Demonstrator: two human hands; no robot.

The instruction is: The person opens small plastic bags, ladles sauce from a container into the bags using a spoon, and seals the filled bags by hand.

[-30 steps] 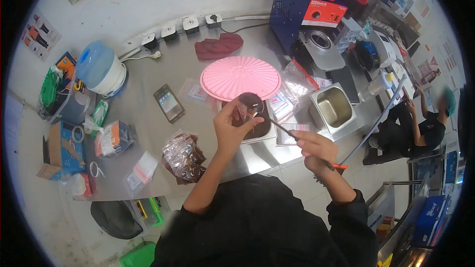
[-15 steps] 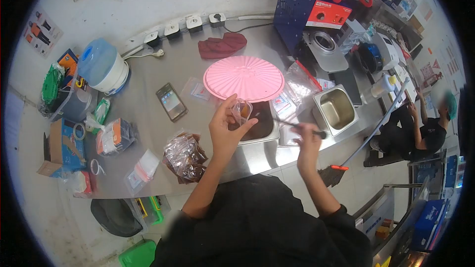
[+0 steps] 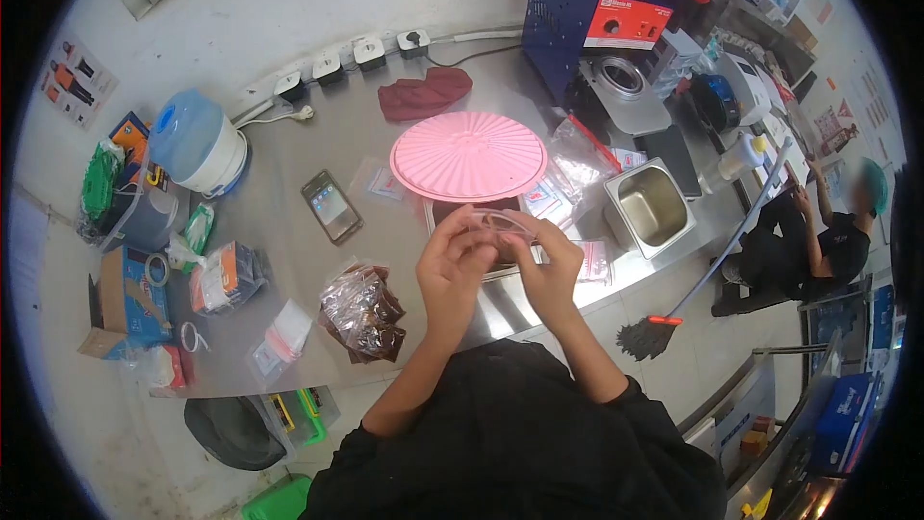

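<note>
Both hands meet over a metal container partly covered by a pink ribbed lid. My left hand pinches one side of a small clear plastic bag. On its other side my right hand has its fingers closed on the same bag. What the bag holds is mostly hidden by the fingers. A pile of filled bags with brown contents lies left of my left hand. Right of the hands stands a second metal container, with flat small bags near it.
A phone, a maroon cloth and a blue-white tub are on the metal table. A blue machine stands at the back. On the right are a mop and a seated person.
My right hand has let go of the dark-handled utensil and moved left to the bag. The utensil no longer shows. My left hand keeps the bag, now drawn flatter between both hands.
</note>
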